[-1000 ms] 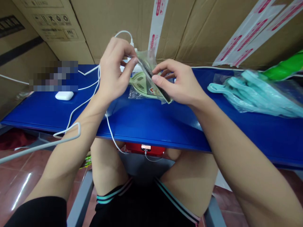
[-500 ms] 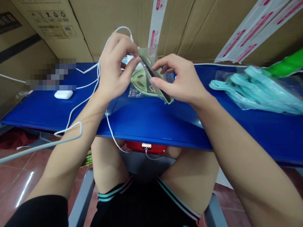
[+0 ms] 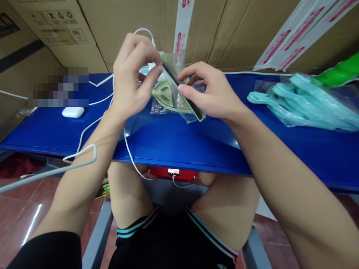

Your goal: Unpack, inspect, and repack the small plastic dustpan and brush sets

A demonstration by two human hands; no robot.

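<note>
1 clear plastic packet [image 3: 173, 83] with a dark strip slants between the person's 2 hands, near the middle of the blue table [image 3: 174, 136]. The left hand [image 3: 137, 73] pinches its upper end between thumb and fingertips; the right hand [image 3: 209, 89] grasps it around the middle, thumb in front. Its lower end juts past the right fingers, above the tabletop. Behind it sits a green slotted piece [image 3: 164, 96] in clear wrap; whether the 2 touch, I can't tell.

From there to the table's front edge runs a strip of blue surface, and more blue lies rightward, up to a bag of turquoise handles [image 3: 305, 102]. The left side is tighter: a white cable [image 3: 127, 144] passes over the front edge by the left forearm, and a white case [image 3: 73, 111] lies farther out. Cardboard [image 3: 213, 33] walls off the back edge.
</note>
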